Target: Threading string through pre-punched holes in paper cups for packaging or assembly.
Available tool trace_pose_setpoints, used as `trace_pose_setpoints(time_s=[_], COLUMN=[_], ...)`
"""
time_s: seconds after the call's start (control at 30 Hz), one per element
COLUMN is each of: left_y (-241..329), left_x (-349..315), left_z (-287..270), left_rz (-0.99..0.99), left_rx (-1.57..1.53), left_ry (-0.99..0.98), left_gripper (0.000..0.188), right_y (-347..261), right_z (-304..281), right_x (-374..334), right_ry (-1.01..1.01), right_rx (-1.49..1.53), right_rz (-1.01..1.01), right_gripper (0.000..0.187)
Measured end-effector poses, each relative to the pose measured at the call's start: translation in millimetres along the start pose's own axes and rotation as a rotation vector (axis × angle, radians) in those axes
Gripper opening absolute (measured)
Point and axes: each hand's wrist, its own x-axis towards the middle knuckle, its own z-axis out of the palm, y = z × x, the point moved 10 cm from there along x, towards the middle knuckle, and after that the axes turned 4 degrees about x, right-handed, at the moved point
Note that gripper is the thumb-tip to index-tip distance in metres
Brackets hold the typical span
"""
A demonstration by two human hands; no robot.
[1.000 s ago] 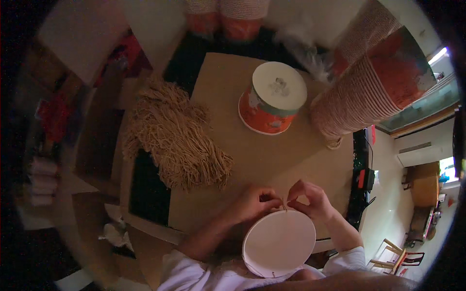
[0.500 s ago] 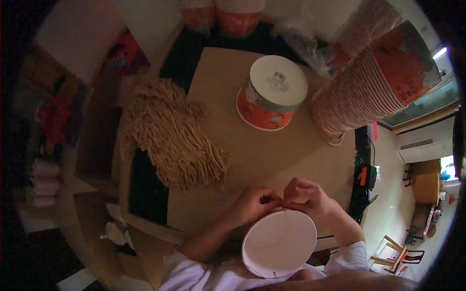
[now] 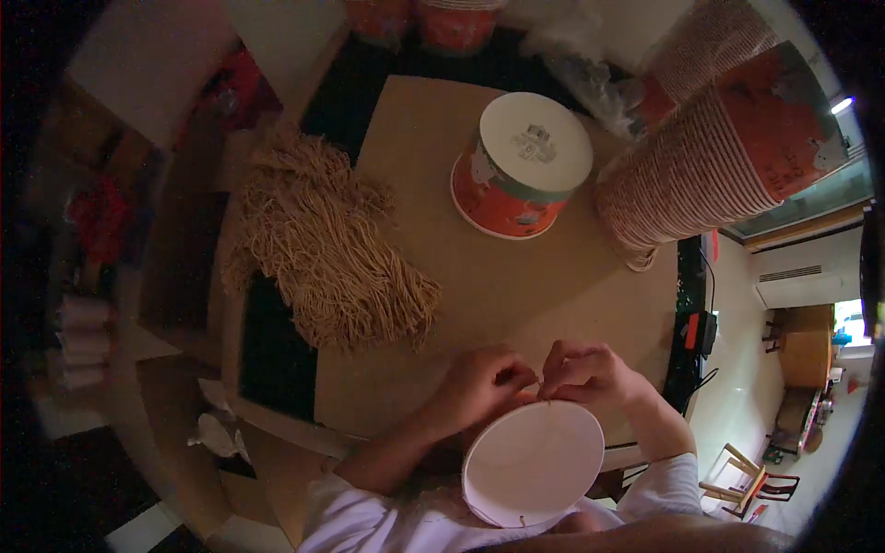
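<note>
A white-lined paper tub (image 3: 533, 470) rests against my body with its mouth facing up. Both my hands are at its far rim, fingers closed. A short piece of thin brown cord (image 3: 548, 396) shows at the rim between them. My left hand (image 3: 481, 382) pinches at the cord from the left, and my right hand (image 3: 590, 376) pinches it from the right; the fingertips partly hide it. A small bit of cord (image 3: 523, 520) also shows at the near rim. Farther left lies a large bundle of brown cords (image 3: 336, 253).
An orange and green tub (image 3: 509, 198) stands upside down on the brown cardboard (image 3: 498, 290). To the right leans a tall stack of nested tubs (image 3: 696, 170). Clear plastic wrap (image 3: 585, 83) and more tubs (image 3: 458, 28) are at the back. A black device with a cable (image 3: 705, 334) sits at the right edge.
My fingers have shifted slightly at the rim, with a little more cord showing between them. The view has tilted a little; the tub stays in place against me.
</note>
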Motion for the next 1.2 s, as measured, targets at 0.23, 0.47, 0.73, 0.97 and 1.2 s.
trace_pose_setpoints(time_s=[0.23,0.47,0.73,0.97,1.2], left_y=[8,3,-30,-14,-5], left_x=[0,0,5,-10,-54], left_z=[-1,0,11,3,-16], left_rz=[0.064,0.101,0.021,0.017,-0.188], left_rx=[0.064,0.13,0.005,-0.253,-0.841], left_ry=[0.003,0.025,0.041,-0.018,-0.25], left_gripper=[0.007,0.01,0.011,0.009,0.01], right_y=[4,-12,-13,-9,-15], right_z=[0,2,1,3,-12], right_x=[-1,1,-6,-45,-101], right_ry=[0.008,-0.046,-0.017,0.134,0.528], right_rx=[-0.071,-0.059,-0.089,-0.078,-0.252], right_rz=[0.0,-0.076,0.096,0.352,0.349], right_gripper=[0.012,0.012,0.008,0.021,0.023])
